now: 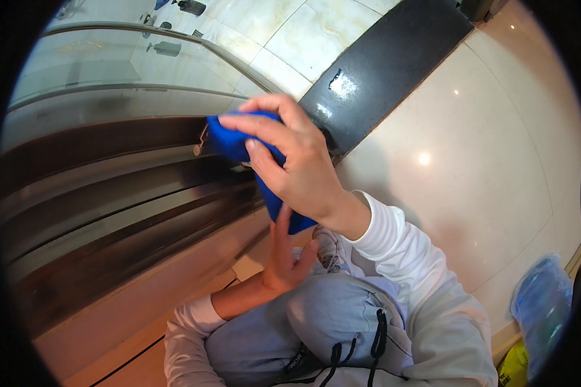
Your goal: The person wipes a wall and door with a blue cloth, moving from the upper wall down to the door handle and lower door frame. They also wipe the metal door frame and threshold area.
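My right hand [300, 150] is slightly blurred and grips a bright blue cloth [230, 140] between thumb and fingers. The cloth is bunched against the end of a dark brown ridged frame [126, 140], near a small metal latch piece [198, 149]; whether it touches the frame there is hard to tell. One tail of the cloth hangs below my right hand. Under it, my left hand [290, 263] is raised with its thumb and a finger apart, a fingertip overlapping the hanging cloth. Its other fingers are partly hidden, and nothing shows in its palm.
A glass panel [174, 72] rises above the frame. Beyond a black stone threshold [368, 72] lies a marbled tile floor [314, 38] with dark bottles [191, 7]. Glossy beige floor [455, 145] spreads to my right. A blue translucent plastic bag [542, 300] sits at the lower right.
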A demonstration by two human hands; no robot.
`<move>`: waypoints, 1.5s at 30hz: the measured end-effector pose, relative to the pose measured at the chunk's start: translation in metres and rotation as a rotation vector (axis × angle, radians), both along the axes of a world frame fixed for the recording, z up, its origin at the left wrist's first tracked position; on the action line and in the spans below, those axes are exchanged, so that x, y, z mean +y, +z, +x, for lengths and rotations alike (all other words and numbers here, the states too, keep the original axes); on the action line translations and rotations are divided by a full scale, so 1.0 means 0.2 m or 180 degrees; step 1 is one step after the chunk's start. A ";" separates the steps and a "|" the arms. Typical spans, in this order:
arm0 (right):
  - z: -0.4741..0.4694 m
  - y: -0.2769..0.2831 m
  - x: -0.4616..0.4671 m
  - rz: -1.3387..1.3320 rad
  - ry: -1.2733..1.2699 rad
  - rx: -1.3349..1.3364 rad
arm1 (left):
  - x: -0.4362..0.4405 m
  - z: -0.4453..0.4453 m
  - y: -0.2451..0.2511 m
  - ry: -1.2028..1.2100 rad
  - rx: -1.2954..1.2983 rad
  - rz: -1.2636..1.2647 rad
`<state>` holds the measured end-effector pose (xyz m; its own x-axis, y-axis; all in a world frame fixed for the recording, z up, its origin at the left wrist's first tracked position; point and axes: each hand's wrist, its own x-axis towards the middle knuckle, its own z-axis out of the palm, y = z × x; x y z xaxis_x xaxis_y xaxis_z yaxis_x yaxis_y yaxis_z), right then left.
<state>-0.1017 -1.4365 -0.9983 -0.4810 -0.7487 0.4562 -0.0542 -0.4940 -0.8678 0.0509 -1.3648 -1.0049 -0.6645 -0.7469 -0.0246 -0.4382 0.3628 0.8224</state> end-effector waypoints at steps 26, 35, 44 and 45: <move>0.02 -0.24 0.12 0.2043 0.0764 -0.0525 | -0.18 -0.07 0.25 -0.0229 -0.0757 0.3304; 0.05 0.41 0.06 0.1550 0.0595 0.0301 | 0.01 -0.03 0.82 0.0615 -0.0205 0.2680; 0.05 0.83 0.03 0.1525 0.0500 0.0083 | 0.09 -0.14 1.28 0.1265 -0.0209 0.2315; 0.03 0.82 0.02 0.1934 0.0627 -0.0037 | 0.08 -0.14 1.28 0.1389 -0.0315 0.2480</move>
<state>-0.0954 -1.4334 -0.8349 -0.3104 -0.9471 -0.0818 -0.0014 0.0865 -0.9962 0.0228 -1.3480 -0.7482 -0.2933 -0.6800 -0.6720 -0.4884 -0.4976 0.7168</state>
